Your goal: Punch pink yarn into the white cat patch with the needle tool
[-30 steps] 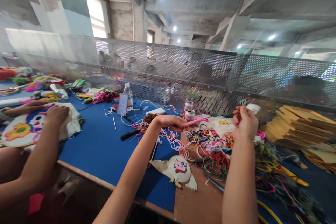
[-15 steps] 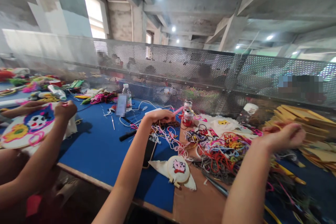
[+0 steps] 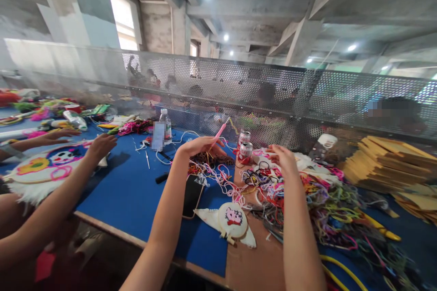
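Note:
My left hand [image 3: 198, 146] is closed around a pink punch-needle tool [image 3: 218, 134], its tip pointing up and to the right. My right hand [image 3: 282, 158] hovers with bent fingers over a tangled heap of coloured yarn [image 3: 297, 193]; whether it pinches a strand I cannot make out. A small embroidery hoop with a pink cat design [image 3: 234, 219] lies on white cloth near the table's front edge, below both hands. A black phone [image 3: 191, 196] lies beside my left forearm.
A co-worker's arms [image 3: 51, 209] at left rest on a large hoop with a colourful design [image 3: 48, 164]. Two red cans [image 3: 245, 145], a water bottle [image 3: 166, 125], a stack of yellow boards [image 3: 385, 163] and a perforated metal screen [image 3: 273, 95] stand around the blue table [image 3: 129, 191].
My right hand swung out to the right, then came back in over the yarn heap. My left hand tilted the pink tool upward. The co-worker laid the large hoop flatter.

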Available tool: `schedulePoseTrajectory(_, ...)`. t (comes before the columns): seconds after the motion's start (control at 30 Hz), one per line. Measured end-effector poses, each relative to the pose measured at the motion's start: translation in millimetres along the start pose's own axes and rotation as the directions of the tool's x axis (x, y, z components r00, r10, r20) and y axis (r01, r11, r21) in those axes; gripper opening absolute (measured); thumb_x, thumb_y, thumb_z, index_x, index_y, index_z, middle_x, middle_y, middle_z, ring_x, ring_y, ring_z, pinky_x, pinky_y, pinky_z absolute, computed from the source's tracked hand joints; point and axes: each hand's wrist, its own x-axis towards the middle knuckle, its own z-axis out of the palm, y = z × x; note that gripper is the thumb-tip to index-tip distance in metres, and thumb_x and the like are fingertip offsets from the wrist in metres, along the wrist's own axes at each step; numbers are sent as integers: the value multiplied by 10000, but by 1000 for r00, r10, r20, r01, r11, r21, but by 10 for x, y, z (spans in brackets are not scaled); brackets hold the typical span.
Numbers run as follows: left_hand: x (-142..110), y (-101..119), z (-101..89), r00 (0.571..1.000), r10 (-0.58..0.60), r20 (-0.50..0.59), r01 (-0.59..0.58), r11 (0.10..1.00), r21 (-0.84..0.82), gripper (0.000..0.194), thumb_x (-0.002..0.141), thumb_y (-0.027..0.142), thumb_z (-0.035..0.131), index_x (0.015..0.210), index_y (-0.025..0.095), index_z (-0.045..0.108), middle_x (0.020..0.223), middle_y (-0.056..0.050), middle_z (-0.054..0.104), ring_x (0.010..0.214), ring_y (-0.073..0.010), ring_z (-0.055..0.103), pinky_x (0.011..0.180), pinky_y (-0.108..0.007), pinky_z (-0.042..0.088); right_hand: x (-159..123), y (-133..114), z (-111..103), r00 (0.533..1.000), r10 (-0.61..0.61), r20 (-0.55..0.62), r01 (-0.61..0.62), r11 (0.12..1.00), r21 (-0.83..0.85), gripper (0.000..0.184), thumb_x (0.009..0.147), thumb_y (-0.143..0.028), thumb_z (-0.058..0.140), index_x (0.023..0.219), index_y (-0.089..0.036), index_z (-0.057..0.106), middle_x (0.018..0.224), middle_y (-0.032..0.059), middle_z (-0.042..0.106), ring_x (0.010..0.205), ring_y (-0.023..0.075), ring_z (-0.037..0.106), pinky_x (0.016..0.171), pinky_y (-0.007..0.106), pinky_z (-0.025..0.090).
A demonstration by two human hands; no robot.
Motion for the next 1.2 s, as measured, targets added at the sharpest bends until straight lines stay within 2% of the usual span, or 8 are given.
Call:
schedulePoseTrajectory(0.1,-68,60,40,982,60,177,-50,997,-61,403,864,421,448,1107,110,528,984,-144,674,903,-189,630,772,-293,467,-31,102,64,954,259,154,-216,943,-252,228,589,-329,727,512,-181,572,364,-33,558,249,110,453,247,198,327)
schedulePoseTrajectory(0.2,-77,76,61,957,61,283,-38,996,-86,400,877,404,436,1114,95,526,983,-164,671,890,-205,637,767,-316,468,-118,26,74,910,342,233,-246,900,-359,266,562,-329,755,457,-170,570,329,-21,537,217,106,424,223,193,292)
schedulePoseTrajectory(0.3,-4,74,123,950,164,266,-120,977,-175,338,878,380,451,1067,108,520,1007,-164,658,947,-203,615,832,-334,437,-270,-197,165,794,347,499,-135,901,-412,310,688,-458,650,698,-150,671,583,54,684,342,97,539,295,162,338)
schedulePoseTrajectory(0.4,134,76,253,938,317,141,-264,916,-303,186,857,303,509,967,154,494,992,-110,654,1002,-165,576,881,-303,395,-442,-410,360,699,214,682,20,948,-318,369,753,-494,580,885,-157,650,756,68,702,444,81,575,376,159,386)
schedulePoseTrajectory(0.57,303,89,488,953,304,19,-271,875,-401,139,812,210,558,875,165,441,902,-58,606,770,-97,567,684,-212,423,-618,-477,735,772,-28,635,209,954,-212,337,818,-467,501,818,-149,611,582,13,619,363,50,450,361,178,326)
schedulePoseTrajectory(0.8,257,100,544,959,278,51,-238,892,-383,134,829,227,523,907,174,427,762,-10,535,581,-74,523,519,-192,403,-689,-407,957,835,-40,548,200,951,-236,199,797,-269,478,692,-142,590,498,8,583,328,64,404,369,217,316)
schedulePoseTrajectory(1.0,236,144,508,957,286,56,-240,882,-405,134,808,223,558,868,168,451,923,-88,602,874,-153,596,724,-239,449,-707,-426,940,785,72,616,180,924,-337,190,786,-268,501,663,-148,581,512,7,587,377,78,456,406,218,350)
schedulePoseTrajectory(1.2,207,158,470,930,359,76,-304,869,-390,83,828,230,541,881,181,500,932,-52,615,1017,-165,572,913,-299,393,-727,-394,934,722,177,669,166,894,-416,195,803,-265,509,661,-150,577,544,12,597,375,57,452,396,199,338)
